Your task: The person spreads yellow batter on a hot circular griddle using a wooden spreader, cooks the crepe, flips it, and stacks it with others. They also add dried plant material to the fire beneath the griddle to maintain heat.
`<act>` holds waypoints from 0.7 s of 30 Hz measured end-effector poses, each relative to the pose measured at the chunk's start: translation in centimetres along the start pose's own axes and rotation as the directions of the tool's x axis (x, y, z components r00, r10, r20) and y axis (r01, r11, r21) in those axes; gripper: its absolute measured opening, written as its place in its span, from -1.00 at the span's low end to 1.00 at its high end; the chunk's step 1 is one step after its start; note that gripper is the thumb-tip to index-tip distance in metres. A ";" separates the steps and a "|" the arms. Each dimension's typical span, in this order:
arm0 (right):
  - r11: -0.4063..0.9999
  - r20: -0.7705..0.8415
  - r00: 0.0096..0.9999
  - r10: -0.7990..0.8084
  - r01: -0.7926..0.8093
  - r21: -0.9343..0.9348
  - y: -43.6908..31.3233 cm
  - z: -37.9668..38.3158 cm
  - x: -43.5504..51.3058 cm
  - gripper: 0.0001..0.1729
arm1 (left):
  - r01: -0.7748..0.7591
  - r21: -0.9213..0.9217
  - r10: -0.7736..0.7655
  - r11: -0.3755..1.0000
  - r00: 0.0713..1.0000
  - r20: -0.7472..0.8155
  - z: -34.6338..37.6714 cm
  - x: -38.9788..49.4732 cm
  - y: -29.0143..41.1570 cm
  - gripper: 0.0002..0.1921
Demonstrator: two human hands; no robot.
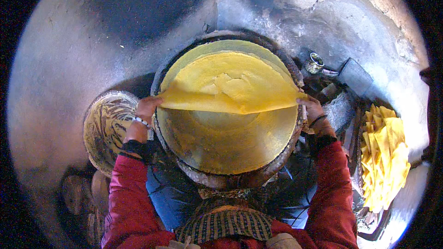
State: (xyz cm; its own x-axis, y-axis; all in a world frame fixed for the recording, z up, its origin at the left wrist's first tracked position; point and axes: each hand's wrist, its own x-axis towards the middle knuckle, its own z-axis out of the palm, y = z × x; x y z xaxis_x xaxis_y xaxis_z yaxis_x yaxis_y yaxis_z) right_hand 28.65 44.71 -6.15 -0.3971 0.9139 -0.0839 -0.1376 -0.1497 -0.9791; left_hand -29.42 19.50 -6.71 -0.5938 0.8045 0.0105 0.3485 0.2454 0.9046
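A thin yellow flatbread sheet (221,76) lies over the far half of a large round griddle (221,145). Its near edge is raised and folded back in a band that spans the griddle. At the left end of that edge, my left hand (147,107) pinches the sheet near the rim. My right hand (311,109) grips the opposite end over the right rim. Small tears show in the sheet's middle. The near half of the griddle is bare, with a dusty yellowish surface.
On the left stands a round bowl (109,128) smeared with batter. Folded yellow sheets (384,159) are piled at the right. A metal can (314,63) and a grey slab (355,76) sit behind my right hand. Sooty walls (138,17) rise behind the griddle.
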 end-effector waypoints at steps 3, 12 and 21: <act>0.999 -0.057 0.998 -0.036 0.034 -0.037 1.2 -0.7 1.1 -0.62 | -0.012 0.161 0.021 0.987 0.998 -0.056 0.5 1.2 -0.9 -0.71; 0.825 -0.323 0.945 0.044 -0.217 -0.522 4.8 -5.1 1.8 -0.59 | 0.032 0.902 -0.092 0.431 0.996 0.009 0.2 -0.8 1.3 -0.43; 0.686 -0.308 0.935 0.174 -0.339 -0.644 4.0 -3.3 0.0 -0.69 | -0.457 0.731 0.640 0.506 0.768 0.037 8.1 -9.8 7.7 -0.31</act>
State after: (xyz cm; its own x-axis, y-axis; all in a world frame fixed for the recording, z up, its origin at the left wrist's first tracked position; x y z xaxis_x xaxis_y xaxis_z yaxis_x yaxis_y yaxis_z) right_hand 31.04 45.38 -10.71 -0.1161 0.9451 -0.3055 0.6247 -0.1696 -0.7622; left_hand -15.02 17.92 -3.26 -0.2062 0.7944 0.5713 0.9782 0.1519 0.1418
